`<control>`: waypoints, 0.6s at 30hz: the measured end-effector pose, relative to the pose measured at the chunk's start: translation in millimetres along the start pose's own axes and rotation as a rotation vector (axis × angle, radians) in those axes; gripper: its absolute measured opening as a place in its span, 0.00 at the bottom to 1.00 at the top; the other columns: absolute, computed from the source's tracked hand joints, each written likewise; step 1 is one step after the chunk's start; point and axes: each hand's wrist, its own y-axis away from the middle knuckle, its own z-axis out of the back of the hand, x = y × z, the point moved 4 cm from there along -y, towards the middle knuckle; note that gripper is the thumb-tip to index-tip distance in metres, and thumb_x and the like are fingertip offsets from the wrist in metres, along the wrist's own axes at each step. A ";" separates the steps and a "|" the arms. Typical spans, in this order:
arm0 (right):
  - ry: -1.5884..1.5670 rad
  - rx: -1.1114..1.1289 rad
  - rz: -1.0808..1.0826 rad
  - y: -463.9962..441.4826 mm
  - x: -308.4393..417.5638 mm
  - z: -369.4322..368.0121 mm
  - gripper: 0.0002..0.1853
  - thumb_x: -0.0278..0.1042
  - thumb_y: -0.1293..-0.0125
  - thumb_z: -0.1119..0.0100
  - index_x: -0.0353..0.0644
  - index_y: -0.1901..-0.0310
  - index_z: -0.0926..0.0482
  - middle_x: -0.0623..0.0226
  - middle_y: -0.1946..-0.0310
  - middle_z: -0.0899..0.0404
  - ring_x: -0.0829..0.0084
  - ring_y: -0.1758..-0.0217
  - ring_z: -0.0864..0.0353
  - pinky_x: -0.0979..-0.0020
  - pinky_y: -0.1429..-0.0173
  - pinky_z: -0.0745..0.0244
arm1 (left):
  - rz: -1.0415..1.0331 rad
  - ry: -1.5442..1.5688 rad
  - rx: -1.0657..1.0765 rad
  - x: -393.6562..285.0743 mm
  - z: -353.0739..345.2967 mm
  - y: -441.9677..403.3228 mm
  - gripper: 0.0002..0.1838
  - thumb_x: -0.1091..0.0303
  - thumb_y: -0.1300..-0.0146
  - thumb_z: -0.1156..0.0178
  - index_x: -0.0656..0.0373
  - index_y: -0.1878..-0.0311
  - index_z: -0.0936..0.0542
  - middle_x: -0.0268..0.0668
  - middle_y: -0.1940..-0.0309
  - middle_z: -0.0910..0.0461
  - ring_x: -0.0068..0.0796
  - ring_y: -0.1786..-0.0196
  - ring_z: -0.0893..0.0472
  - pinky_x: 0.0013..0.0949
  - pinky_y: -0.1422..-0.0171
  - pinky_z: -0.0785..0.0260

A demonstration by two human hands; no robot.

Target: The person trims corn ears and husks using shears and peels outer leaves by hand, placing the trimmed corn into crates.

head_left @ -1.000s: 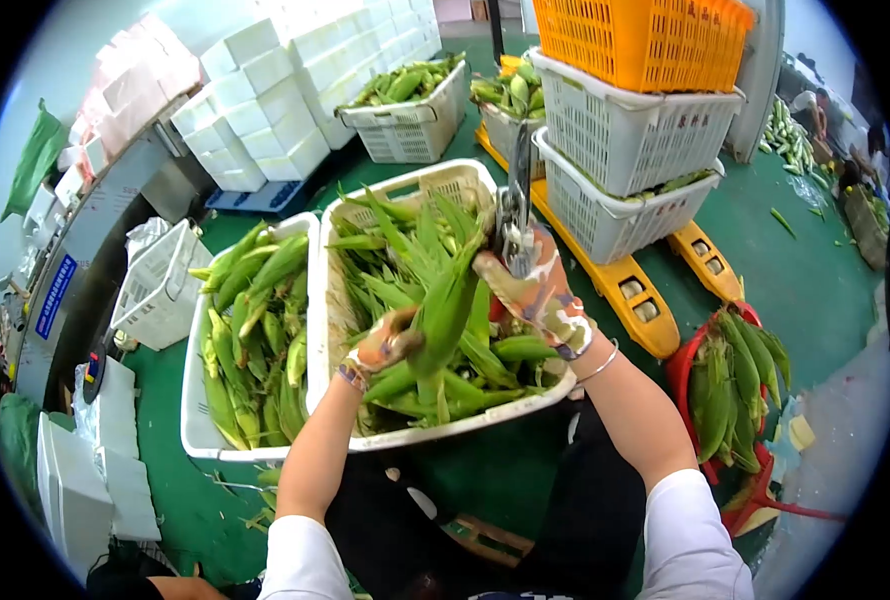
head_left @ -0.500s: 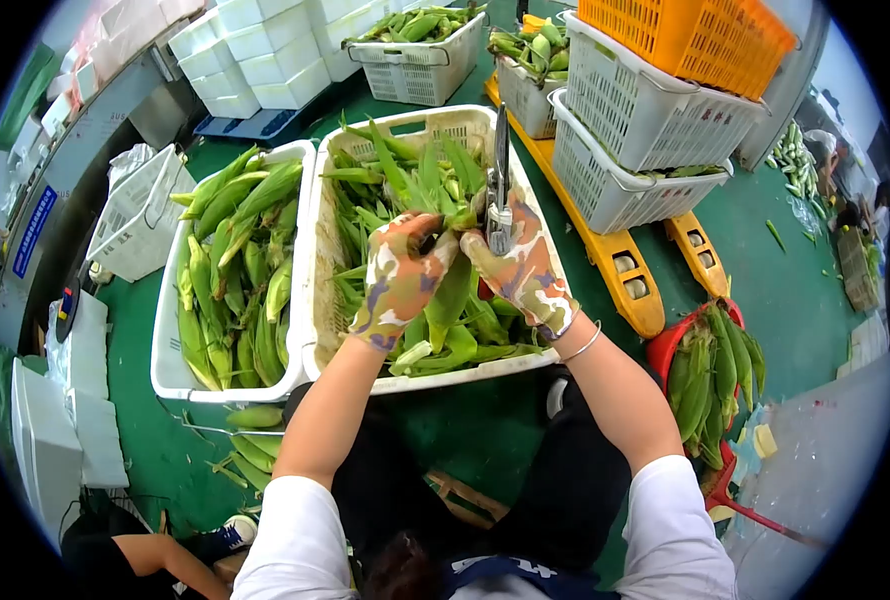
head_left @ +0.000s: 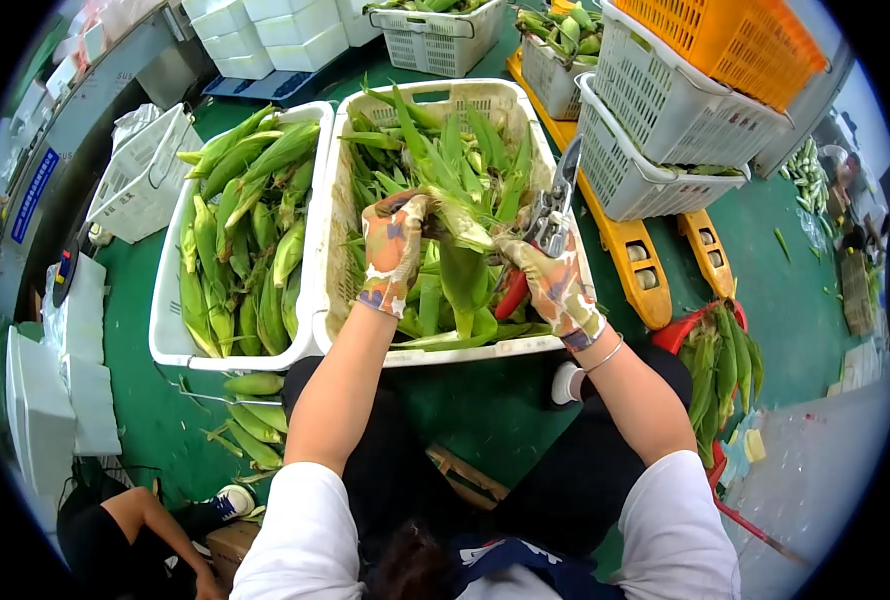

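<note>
Here, a husk-covered corn ear (head_left: 462,222) sits between the two hands, above the front half of a white crate (head_left: 455,355) filled with green corn and leaves. From the left hand (head_left: 395,245), gloved in a camouflage pattern, the ear lies at about two o'clock, its husk pinched between curled fingers and thumb. From the right hand (head_left: 553,278), gloved alike, the same ear lies at ten o'clock, its pale end pointing that hand's way; whether the right fingertips touch it, I cannot tell. The right hand is wrapped around metal shears (head_left: 555,205), blades rising toward twelve o'clock and a red handle (head_left: 512,296) dipping toward eight.

At nine o'clock from the left hand stands a second crate (head_left: 215,360) of corn, just beside the first; at seven, loose ears (head_left: 255,430) lie on the green floor (head_left: 155,430). At four o'clock from the right hand, a red container (head_left: 673,332) holds more husks (head_left: 720,365).
</note>
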 end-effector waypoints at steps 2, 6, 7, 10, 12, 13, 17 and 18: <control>-0.037 0.033 -0.044 3.0 2.6 -1.6 0.19 0.19 0.44 0.40 0.35 0.51 0.32 0.60 0.62 0.23 0.70 0.59 0.20 0.74 0.52 0.24 | -0.020 0.086 0.066 3.8 -2.9 2.0 0.16 0.62 0.42 0.40 0.69 0.62 0.20 0.39 0.69 0.19 0.26 0.68 0.21 0.28 0.63 0.28; 0.144 0.056 0.079 6.5 10.6 -7.6 0.19 0.18 0.43 0.42 0.35 0.49 0.33 0.59 0.61 0.23 0.70 0.58 0.21 0.73 0.51 0.24 | 0.044 0.127 0.167 2.1 -4.6 3.0 0.16 0.63 0.42 0.39 0.69 0.62 0.20 0.39 0.68 0.18 0.25 0.66 0.21 0.28 0.61 0.29; 0.145 0.060 0.079 5.2 10.3 -7.1 0.19 0.18 0.43 0.42 0.35 0.49 0.33 0.59 0.61 0.23 0.70 0.58 0.21 0.73 0.51 0.24 | 0.043 0.128 0.163 -2.2 -3.6 4.6 0.16 0.63 0.42 0.39 0.69 0.62 0.20 0.39 0.68 0.18 0.25 0.66 0.21 0.28 0.61 0.29; 0.004 0.051 -0.028 -3.6 13.3 -4.4 0.18 0.17 0.43 0.42 0.36 0.51 0.31 0.61 0.61 0.22 0.72 0.59 0.21 0.73 0.52 0.24 | 0.063 0.103 0.428 -11.1 -9.7 10.2 0.23 0.65 0.46 0.36 0.68 0.49 0.27 0.42 0.55 0.22 0.29 0.57 0.22 0.29 0.53 0.27; 0.058 0.083 0.028 -7.6 26.0 -6.0 0.16 0.17 0.44 0.41 0.36 0.53 0.30 0.63 0.62 0.22 0.73 0.60 0.20 0.74 0.53 0.24 | 0.155 0.085 0.722 -18.3 -15.6 11.1 0.35 0.65 0.48 0.33 0.68 0.40 0.36 0.46 0.44 0.30 0.33 0.44 0.28 0.34 0.41 0.33; 0.028 0.150 0.032 -10.7 31.1 -7.7 0.15 0.16 0.44 0.41 0.36 0.55 0.30 0.64 0.62 0.23 0.73 0.60 0.20 0.74 0.53 0.23 | 0.014 0.252 0.845 -12.9 -18.0 9.7 0.43 0.65 0.50 0.32 0.67 0.35 0.44 0.48 0.38 0.38 0.36 0.35 0.37 0.38 0.32 0.44; 0.001 0.186 0.010 -23.1 42.5 -23.7 0.15 0.19 0.46 0.39 0.37 0.56 0.29 0.64 0.64 0.22 0.76 0.61 0.21 0.75 0.54 0.24 | 0.081 0.314 0.733 -5.2 -33.6 20.0 0.45 0.71 0.53 0.32 0.66 0.33 0.47 0.43 0.37 0.38 0.35 0.36 0.36 0.35 0.32 0.47; 0.212 0.253 0.050 -25.3 64.4 -35.1 0.17 0.21 0.47 0.38 0.37 0.55 0.29 0.65 0.62 0.22 0.78 0.62 0.22 0.76 0.56 0.25 | 0.138 0.307 0.718 -27.2 -38.1 17.4 0.42 0.75 0.52 0.34 0.66 0.34 0.46 0.42 0.40 0.35 0.33 0.39 0.33 0.35 0.35 0.42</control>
